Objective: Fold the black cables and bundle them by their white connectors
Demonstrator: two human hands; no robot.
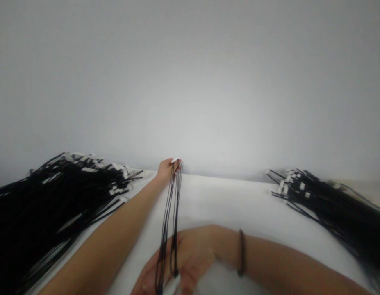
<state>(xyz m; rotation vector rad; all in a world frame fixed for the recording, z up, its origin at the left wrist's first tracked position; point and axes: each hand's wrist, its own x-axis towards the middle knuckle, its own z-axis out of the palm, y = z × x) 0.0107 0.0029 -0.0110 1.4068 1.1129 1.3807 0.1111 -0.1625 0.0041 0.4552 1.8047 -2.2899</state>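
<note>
- My left hand [165, 168] is sitting just off centre toward 7 o'clock, its fingers closing on the pale end [175, 160] of a few thin black cords [177, 196].
- The cords are hanging from that grip toward 6 o'clock, running in slack, narrow loops over the white surface [226, 200].
- My right hand [194, 250] is lying at 6 o'clock with fingers partly bending, and the cords are crossing in front of it; blur is hiding whether it is gripping them, so I am not telling.
- A dark band [241, 252] is circling the right wrist, toward 5 o'clock.
- The left pile [54, 213], black cords with white ends, is spreading at 8 o'clock; the right pile [337, 209], similar, is lying at 4 o'clock.
- A pale wall [190, 82] is rising toward 12 o'clock.
- I am judging tangling the main risk: slack strands are running close together, so a finger could be catching one loop and crossing the others.
- My left arm is reaching beside the left pile, so a sleeveless forearm could be snagging its stray ends.
</note>
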